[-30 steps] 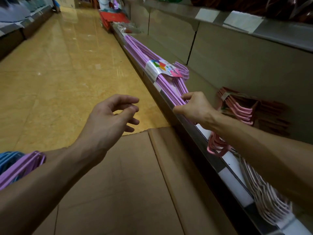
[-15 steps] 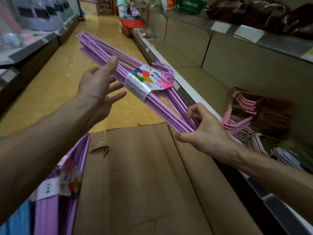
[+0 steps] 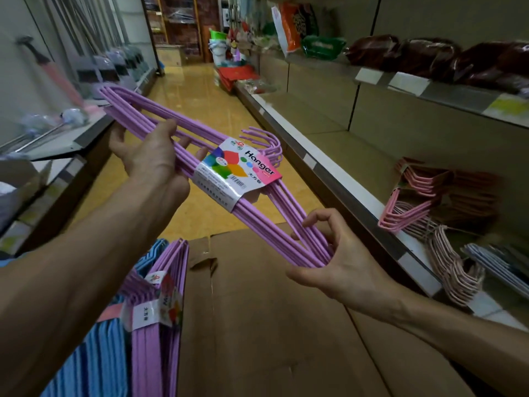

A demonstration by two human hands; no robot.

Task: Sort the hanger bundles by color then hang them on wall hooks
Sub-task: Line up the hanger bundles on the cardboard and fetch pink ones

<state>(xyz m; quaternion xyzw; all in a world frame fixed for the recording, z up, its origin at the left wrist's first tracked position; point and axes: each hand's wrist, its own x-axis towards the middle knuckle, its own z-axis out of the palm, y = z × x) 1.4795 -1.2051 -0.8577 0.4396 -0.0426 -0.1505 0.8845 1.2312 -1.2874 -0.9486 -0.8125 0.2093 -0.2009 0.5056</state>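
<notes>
We stand in a shop aisle w/ a glossy yellow floor (image 3: 200, 90) running away ahead. On our right a long shelf unit (image 3: 337, 130) holds, on its lower shelf, pink hanger bundles (image 3: 415, 193), one resting on another, w/ a pale pink-and-white bundle (image 3: 455, 270) nearer us and a light blue bundle (image 3: 495, 265) just beside that. The upper shelf carries dark red bagged goods (image 3: 423, 55). Below our arms sits a big brown cardboard box (image 3: 272, 325), flaps closed. At its left side stand more bundles on edge: a purple bundle (image 3: 160, 333) w/ a paper band, touching blue hangers (image 3: 97, 362) further left.

The purple hanger bundle (image 3: 177, 150) we hold is up in the air over the box and floor, lying diagonally from upper left to lower right, hooks (image 3: 266, 144) pointing away toward the shelf side. A colourful label (image 3: 237, 173) reading "Hanger" wraps its middle.

Our left hand (image 3: 151, 164) grasps the bundle on its upper-left half, thumb over the top rods, fingers curled underneath. Our right hand (image 3: 335, 253) grasps the lower-right corner, thumb under the end and fingers curled round the rods there. Both hands clenched on it, neither released.
</notes>
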